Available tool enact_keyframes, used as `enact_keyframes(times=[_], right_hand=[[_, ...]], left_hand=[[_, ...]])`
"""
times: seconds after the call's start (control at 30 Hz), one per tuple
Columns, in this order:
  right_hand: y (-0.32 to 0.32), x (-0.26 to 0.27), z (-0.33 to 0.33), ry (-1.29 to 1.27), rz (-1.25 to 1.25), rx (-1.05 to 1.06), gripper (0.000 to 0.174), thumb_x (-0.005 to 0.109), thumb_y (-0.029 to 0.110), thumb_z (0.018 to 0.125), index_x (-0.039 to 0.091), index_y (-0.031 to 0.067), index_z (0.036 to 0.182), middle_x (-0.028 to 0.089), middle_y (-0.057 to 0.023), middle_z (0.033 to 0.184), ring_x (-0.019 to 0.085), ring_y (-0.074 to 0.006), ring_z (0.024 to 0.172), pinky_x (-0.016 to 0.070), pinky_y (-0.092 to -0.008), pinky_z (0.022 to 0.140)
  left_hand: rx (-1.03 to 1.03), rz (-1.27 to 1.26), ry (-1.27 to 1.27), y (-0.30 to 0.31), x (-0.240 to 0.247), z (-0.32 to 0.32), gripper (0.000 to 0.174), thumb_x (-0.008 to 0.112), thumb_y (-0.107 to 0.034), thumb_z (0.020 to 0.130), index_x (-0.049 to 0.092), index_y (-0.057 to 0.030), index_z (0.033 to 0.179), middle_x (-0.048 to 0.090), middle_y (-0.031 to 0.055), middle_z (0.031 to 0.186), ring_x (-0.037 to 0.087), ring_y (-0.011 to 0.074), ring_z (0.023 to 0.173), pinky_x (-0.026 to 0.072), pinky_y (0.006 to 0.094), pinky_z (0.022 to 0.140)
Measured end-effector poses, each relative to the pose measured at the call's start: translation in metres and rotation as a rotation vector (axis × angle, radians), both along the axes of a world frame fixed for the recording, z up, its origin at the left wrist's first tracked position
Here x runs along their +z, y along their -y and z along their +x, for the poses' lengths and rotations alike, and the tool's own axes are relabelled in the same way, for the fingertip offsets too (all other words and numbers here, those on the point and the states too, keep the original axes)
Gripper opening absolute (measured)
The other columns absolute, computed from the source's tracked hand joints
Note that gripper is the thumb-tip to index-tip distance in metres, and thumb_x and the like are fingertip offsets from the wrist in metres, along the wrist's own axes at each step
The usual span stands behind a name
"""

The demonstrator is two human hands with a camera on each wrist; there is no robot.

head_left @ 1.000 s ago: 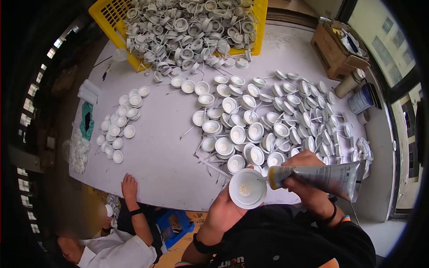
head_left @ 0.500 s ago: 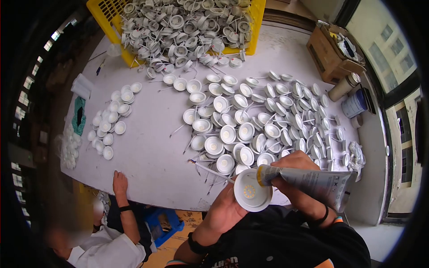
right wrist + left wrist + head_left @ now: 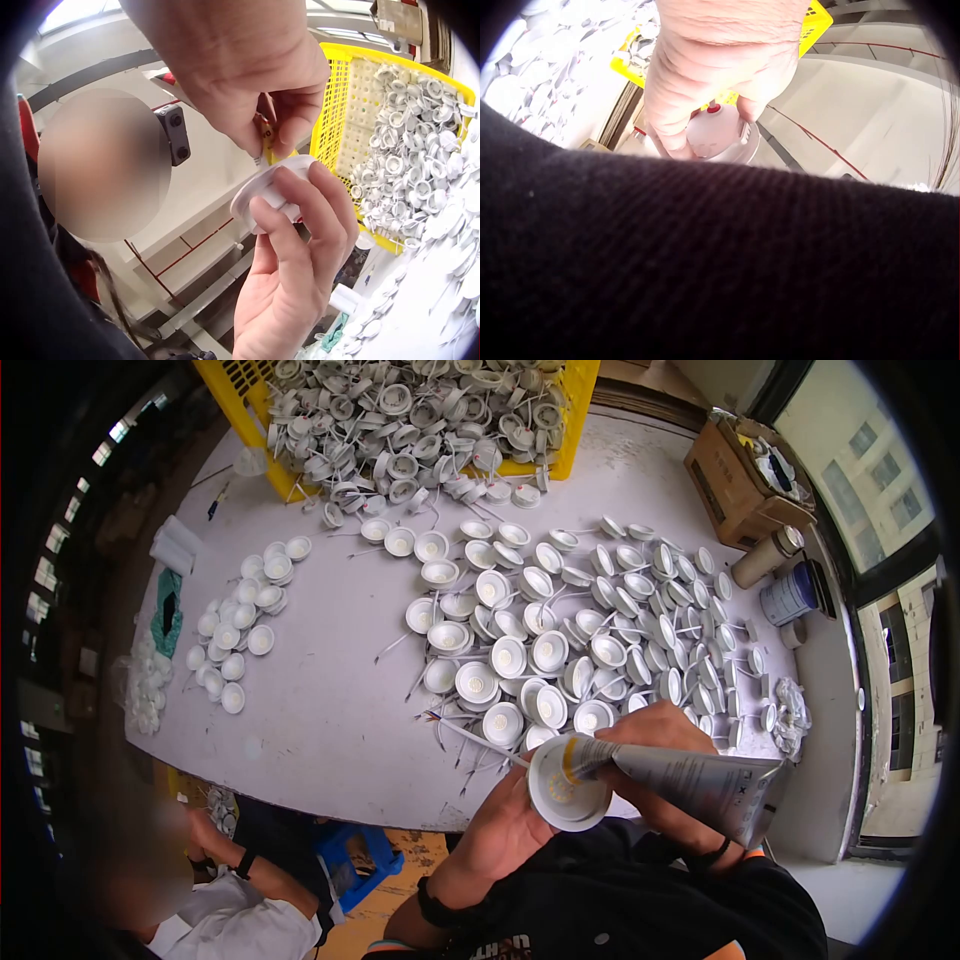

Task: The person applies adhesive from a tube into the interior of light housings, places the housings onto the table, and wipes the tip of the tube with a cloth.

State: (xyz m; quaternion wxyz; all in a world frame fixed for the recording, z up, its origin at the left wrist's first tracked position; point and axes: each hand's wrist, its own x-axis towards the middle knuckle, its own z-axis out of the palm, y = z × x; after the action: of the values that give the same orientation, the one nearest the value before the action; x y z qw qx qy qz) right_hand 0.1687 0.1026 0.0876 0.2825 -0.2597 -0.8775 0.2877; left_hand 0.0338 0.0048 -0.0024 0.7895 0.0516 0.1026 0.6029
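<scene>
My left hand (image 3: 497,834) grips a white LED downlight (image 3: 562,796) from beneath, fingers around its body. The downlight's dished face tilts up, showing a ring of small yellow LEDs, and its cable sticks out to the left. My right hand (image 3: 658,730) holds a grey squeeze tube (image 3: 695,778) with a yellow band, its narrow end over the downlight's dish. In the right wrist view, the tube's yellow end (image 3: 268,142) shows between thumb and fingers, right at the downlight's rim (image 3: 259,196). The left wrist view shows the left fingers (image 3: 673,139) around the downlight's back.
Many white downlights (image 3: 548,650) with cables crowd the table beyond my hands. A smaller group (image 3: 238,622) lies left. At the back stands a yellow crate (image 3: 575,435) heaped with white parts; a cardboard box (image 3: 735,490), flask and tin stand right. Another person (image 3: 235,880) sits left.
The tube's narrow end has moved left, from the downlight's edge to over its dish. The downlight has shifted slightly right in the view. The other person's hand has left the table edge.
</scene>
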Motion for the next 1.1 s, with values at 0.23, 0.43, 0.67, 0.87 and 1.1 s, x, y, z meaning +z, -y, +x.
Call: enact_keyframes(times=[0.23,0.43,0.67,0.87,1.1], right_hand=[[0.0,-0.003,0.002,-0.027,0.043,-0.058,0.021,0.064,0.009,0.065,0.058,0.0044,0.085,0.058,-0.0033,0.08,0.055,-0.0172,0.069,0.045,-0.0266,0.057],[0.001,0.0,0.011,-0.056,0.009,-0.016,0.026,0.063,0.007,0.063,0.057,0.0039,0.088,0.056,-0.0056,0.077,0.055,-0.0173,0.066,0.0449,-0.0249,0.054],[0.003,0.018,0.015,0.057,-0.294,0.073,0.025,0.063,0.006,0.06,0.058,0.0047,0.085,0.051,-0.0054,0.072,0.054,-0.0174,0.065,0.0428,-0.0258,0.055],[0.008,0.003,0.0,-0.237,-0.547,0.109,0.015,0.063,0.01,0.07,0.058,0.0051,0.083,0.055,-0.0039,0.078,0.054,-0.0147,0.07,0.0435,-0.0259,0.062],[0.004,-0.022,-0.017,-0.228,-0.348,-0.094,0.012,0.058,0.004,0.071,0.058,0.0038,0.083,0.056,-0.005,0.076,0.053,-0.0182,0.074,0.0426,-0.0285,0.066]], left_hand=[[0.017,-0.04,-0.089,0.0,0.003,-0.009,0.054,0.041,-0.03,0.084,0.02,-0.0022,0.124,0.034,0.0097,0.121,0.037,0.0186,0.111,0.0329,0.034,0.091],[0.108,-0.028,-0.183,-0.001,0.009,-0.014,0.059,0.043,-0.034,0.082,0.02,0.0006,0.124,0.035,0.0114,0.121,0.038,0.0198,0.111,0.034,0.034,0.09],[0.112,-0.015,-0.3,0.002,0.002,-0.013,0.059,0.038,-0.038,0.081,0.021,-0.0022,0.125,0.03,0.0115,0.126,0.031,0.0248,0.116,0.0281,0.0403,0.093],[0.097,-0.019,-0.233,0.001,-0.008,-0.01,0.058,0.04,-0.037,0.08,0.023,-0.0023,0.124,0.033,0.0104,0.124,0.035,0.0239,0.113,0.031,0.0392,0.09],[0.116,0.012,-0.104,-0.001,-0.007,-0.005,0.054,0.039,-0.035,0.083,0.023,-0.004,0.124,0.033,0.0105,0.123,0.035,0.0218,0.113,0.0326,0.0369,0.091]])
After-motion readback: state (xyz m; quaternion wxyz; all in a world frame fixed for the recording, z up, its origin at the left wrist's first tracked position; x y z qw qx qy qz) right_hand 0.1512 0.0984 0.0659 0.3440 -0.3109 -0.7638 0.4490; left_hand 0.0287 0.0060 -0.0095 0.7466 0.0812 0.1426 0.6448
